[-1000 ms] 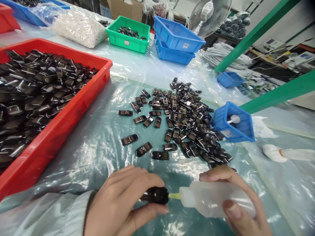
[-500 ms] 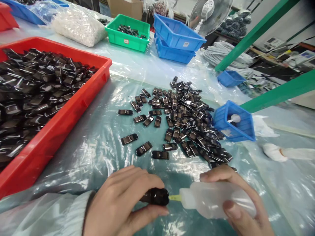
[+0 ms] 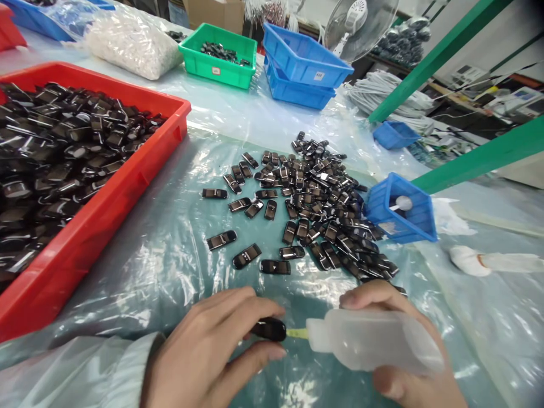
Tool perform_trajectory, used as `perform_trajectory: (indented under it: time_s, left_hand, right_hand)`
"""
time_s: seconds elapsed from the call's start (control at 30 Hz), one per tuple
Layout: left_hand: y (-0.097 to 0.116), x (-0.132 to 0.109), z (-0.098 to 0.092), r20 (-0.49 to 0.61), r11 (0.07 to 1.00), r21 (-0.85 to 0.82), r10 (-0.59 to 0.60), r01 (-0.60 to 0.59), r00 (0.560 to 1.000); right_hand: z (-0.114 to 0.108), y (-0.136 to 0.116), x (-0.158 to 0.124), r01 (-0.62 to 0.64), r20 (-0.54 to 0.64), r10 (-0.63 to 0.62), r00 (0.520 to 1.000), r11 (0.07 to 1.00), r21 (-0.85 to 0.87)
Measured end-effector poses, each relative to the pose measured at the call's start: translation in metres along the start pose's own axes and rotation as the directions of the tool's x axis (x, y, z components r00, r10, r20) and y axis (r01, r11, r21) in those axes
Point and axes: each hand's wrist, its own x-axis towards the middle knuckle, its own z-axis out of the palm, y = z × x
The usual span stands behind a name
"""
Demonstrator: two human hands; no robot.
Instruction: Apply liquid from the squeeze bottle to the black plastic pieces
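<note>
My left hand [image 3: 212, 348] is closed around a small glossy black plastic casing [image 3: 272, 328], rounded at the end facing right. In my right hand [image 3: 425, 388] lies a translucent squeeze bottle [image 3: 369, 340], tilted nearly level. Its thin yellow nozzle tip [image 3: 296, 333] points left and meets the rounded end of the casing, or comes very close to it. Beyond both hands, a heap of similar dark casings [image 3: 314, 192] spreads over the plastic-covered table [image 3: 170, 255]. Several of them lie singly at the left side of the heap.
On the left stands a large red tray [image 3: 140, 181] full of dark casings. A green bin [image 3: 216, 73], stacked blue bins [image 3: 301, 62] and a bag of white parts [image 3: 131, 45] sit farther back. At right are a small blue bin [image 3: 399, 218] and a green post [image 3: 484, 153].
The casing has shifted slightly away from me and turned in my left fingers. My right thumb has slid lower on the bottle, and the nozzle stays at the casing's end.
</note>
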Motion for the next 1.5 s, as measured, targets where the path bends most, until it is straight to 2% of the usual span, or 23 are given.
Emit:
perform_trajectory:
  time_s: [0.17, 0.3, 0.43, 0.6, 0.93, 1.1, 1.3, 1.4, 1.5]
  left_hand:
    - [-0.002, -0.005, -0.001, 0.074, 1.000, 0.018, 0.008, -0.010, 0.997]
    - [-0.005, -0.006, -0.001, 0.042, 0.998, 0.036, 0.049, -0.051, 0.998]
    - [-0.003, -0.007, -0.002, 0.049, 0.996, 0.083, -0.020, 0.016, 0.999]
    - [0.000, -0.008, -0.002, 0.017, 0.995, 0.092, -0.044, 0.042, 0.999]
    - [0.000, -0.011, -0.002, 0.018, 0.995, 0.099, -0.007, 0.006, 1.000]
    - [-0.001, -0.011, -0.002, 0.006, 0.996, 0.085, 0.016, -0.017, 1.000]
    - [0.000, -0.012, -0.001, 0.001, 0.996, 0.090, 0.021, -0.021, 1.000]
    - [-0.002, -0.012, 0.000, -0.025, 0.997, 0.081, 0.021, -0.019, 0.999]
    - [-0.006, -0.011, 0.000, -0.047, 0.995, 0.104, 0.008, -0.003, 0.999]
  right_hand:
    - [-0.011, 0.004, 0.003, 0.061, 0.000, -0.061, 0.998, 0.996, -0.065]
    - [-0.016, 0.007, 0.002, 0.072, -0.004, -0.073, 0.997, 0.993, -0.089]
    - [-0.016, 0.011, 0.001, 0.094, -0.022, -0.096, 0.995, 0.993, -0.076]
    - [-0.016, 0.015, 0.001, 0.068, -0.016, -0.069, 0.998, 0.996, -0.056]
    - [-0.020, 0.015, 0.002, 0.029, 0.045, -0.027, 0.999, 0.999, -0.030]
    - [-0.020, 0.015, 0.001, 0.049, 0.061, -0.047, 0.997, 0.998, -0.038]
    - [-0.020, 0.012, 0.000, 0.038, 0.039, -0.038, 0.999, 0.999, -0.023]
    - [-0.022, 0.014, -0.001, 0.019, 0.068, -0.021, 0.997, 1.000, 0.024]
    - [-0.023, 0.016, 0.000, -0.039, 0.019, 0.036, 0.999, 0.990, 0.137]
